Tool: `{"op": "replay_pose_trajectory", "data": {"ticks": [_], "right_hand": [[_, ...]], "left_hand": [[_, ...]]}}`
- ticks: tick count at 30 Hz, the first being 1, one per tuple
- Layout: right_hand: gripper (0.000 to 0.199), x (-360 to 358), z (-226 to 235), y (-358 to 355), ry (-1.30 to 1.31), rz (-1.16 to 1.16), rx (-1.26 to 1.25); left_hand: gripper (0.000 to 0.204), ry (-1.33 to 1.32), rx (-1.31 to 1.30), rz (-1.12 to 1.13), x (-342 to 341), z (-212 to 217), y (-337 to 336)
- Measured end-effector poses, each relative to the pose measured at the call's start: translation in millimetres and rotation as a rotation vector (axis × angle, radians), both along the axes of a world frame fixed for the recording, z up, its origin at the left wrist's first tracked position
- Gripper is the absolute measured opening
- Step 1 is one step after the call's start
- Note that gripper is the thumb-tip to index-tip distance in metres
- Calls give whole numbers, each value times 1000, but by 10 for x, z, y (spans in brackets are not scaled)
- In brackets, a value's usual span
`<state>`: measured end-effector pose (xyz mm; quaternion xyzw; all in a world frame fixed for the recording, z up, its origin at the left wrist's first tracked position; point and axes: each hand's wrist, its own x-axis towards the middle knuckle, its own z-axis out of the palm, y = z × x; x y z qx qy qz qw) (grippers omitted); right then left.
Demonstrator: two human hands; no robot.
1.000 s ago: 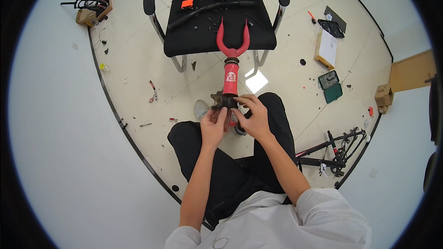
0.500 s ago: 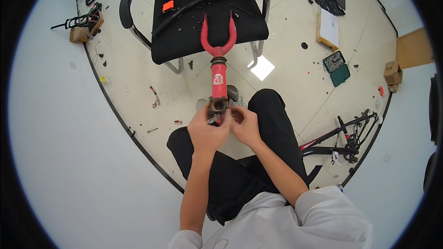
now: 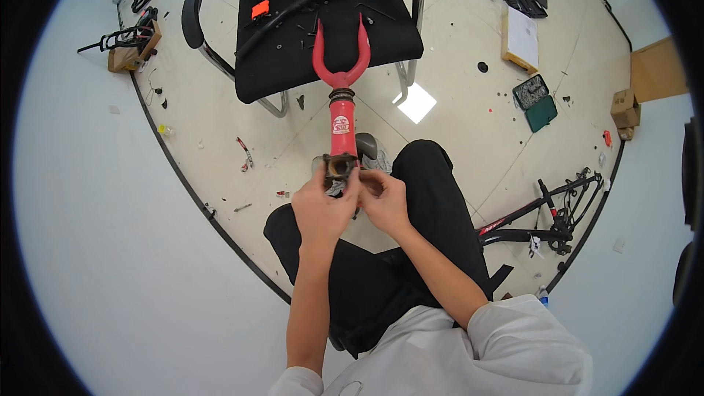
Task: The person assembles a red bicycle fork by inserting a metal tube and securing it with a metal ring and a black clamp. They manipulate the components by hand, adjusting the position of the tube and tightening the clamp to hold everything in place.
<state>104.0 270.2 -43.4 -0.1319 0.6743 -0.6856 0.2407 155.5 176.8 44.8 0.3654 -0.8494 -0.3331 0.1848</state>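
Since the earlier frame, both hands had barely shifted at centre frame. The left hand [image 3: 323, 209] gripped the near end of the red bicycle fork [image 3: 342, 114], apparently steadying it, while the right hand [image 3: 383, 202] pinched narrowly at the dark fitting [image 3: 339, 169] there. Its prongs rested on the black chair [image 3: 293, 51] above, among loose small parts. A green toolbox [image 3: 537, 103] lay at right, and a bicycle frame [image 3: 543, 216] at lower right, neither obstructing.

tiled floor, scattered with parts

the pale tiled floor [image 3: 455, 66] carries a black chair [image 3: 323, 22], a green case [image 3: 539, 103] lying open, a flat cardboard box [image 3: 522, 38], a black bicycle frame [image 3: 546, 213] on its side, and small cardboard boxes [image 3: 625, 110] by the wall.
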Motion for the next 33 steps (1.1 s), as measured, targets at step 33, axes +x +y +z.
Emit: {"op": "replay_pose_trajectory", "data": {"ticks": [33], "right_hand": [[21,-1376,437,212,167,243,210]], "left_hand": [[50,450,376,-125,248,-665,-332]]}}
